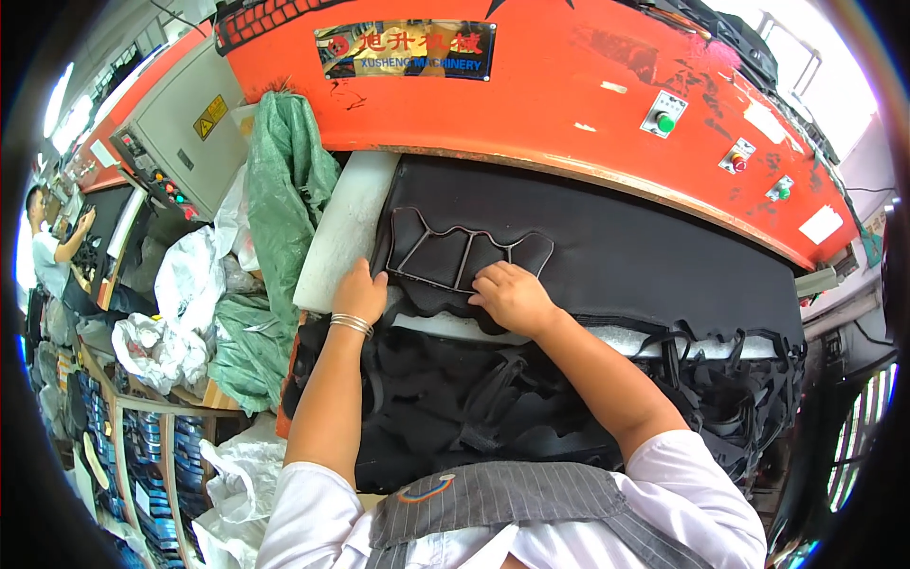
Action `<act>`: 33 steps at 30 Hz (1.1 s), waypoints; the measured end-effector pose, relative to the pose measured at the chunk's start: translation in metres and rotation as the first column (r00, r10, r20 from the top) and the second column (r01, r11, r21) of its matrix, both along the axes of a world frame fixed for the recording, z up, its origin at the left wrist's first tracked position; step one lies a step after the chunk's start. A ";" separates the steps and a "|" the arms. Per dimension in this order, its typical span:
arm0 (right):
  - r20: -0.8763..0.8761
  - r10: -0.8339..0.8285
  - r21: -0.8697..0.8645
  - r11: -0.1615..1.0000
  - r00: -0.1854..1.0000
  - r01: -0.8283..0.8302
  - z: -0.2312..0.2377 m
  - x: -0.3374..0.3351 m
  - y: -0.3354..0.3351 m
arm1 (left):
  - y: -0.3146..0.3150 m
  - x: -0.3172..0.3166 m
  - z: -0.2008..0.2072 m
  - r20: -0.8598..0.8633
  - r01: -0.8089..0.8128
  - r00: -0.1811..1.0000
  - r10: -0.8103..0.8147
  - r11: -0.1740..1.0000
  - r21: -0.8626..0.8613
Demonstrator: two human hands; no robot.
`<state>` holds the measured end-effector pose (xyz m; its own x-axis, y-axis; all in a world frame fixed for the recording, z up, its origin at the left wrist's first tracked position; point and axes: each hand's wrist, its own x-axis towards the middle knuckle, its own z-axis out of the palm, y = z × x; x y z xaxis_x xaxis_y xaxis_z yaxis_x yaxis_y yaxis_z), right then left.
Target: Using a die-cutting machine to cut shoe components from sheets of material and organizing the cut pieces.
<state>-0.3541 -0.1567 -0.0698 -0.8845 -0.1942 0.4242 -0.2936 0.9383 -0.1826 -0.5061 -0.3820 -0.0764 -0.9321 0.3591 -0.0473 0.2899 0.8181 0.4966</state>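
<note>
A metal-edged cutting die (464, 254), with a wavy far edge and inner dividing strips, lies on a black sheet (654, 251). My right hand (512, 296) has its fingers curled on the near edge of the die. At the sheet's left edge, close to the die's left corner, my left hand (360, 292) is closed with the thumb and fingers about the sheet's edge; the fingertips are partly hidden. Below the die, the sheet's near border is cut in a ragged, curved line. A white board (343, 228) shows under the sheet on the left.
A large orange machine (569, 95) with push buttons stands across the far side. Black cut scraps (455, 408) heap between me and the board. Green sacking (289, 180) and white plastic bags (180, 303) lie on the left. Another person (59, 251) is at the far left.
</note>
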 end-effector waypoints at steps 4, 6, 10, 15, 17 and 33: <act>0.147 -0.001 0.144 0.989 0.989 -0.021 0.009 -0.007 -0.004 | -0.015 -0.009 0.005 0.084 -0.013 0.996 0.012 1.000 0.005; 0.240 0.067 0.135 0.986 0.968 -0.102 0.017 -0.012 0.002 | -0.023 -0.014 0.004 0.060 0.027 0.998 -0.030 0.998 0.048; 0.391 0.127 0.097 0.979 0.912 -0.178 0.030 -0.017 0.005 | -0.030 -0.013 -0.002 0.075 0.038 0.996 -0.040 0.999 0.027; 0.547 0.108 0.052 0.985 0.830 -0.163 0.055 -0.024 0.005 | -0.026 -0.003 0.015 0.086 0.039 0.996 -0.032 0.996 -0.083; 0.311 0.081 0.067 0.992 0.947 -0.107 0.069 -0.026 0.005 | -0.024 0.000 0.012 0.063 0.039 0.998 -0.032 0.993 -0.109; 0.345 0.022 0.002 1.000 0.938 -0.024 0.025 0.002 -0.012 | -0.067 0.016 -0.004 0.059 0.105 0.993 -0.105 0.994 0.010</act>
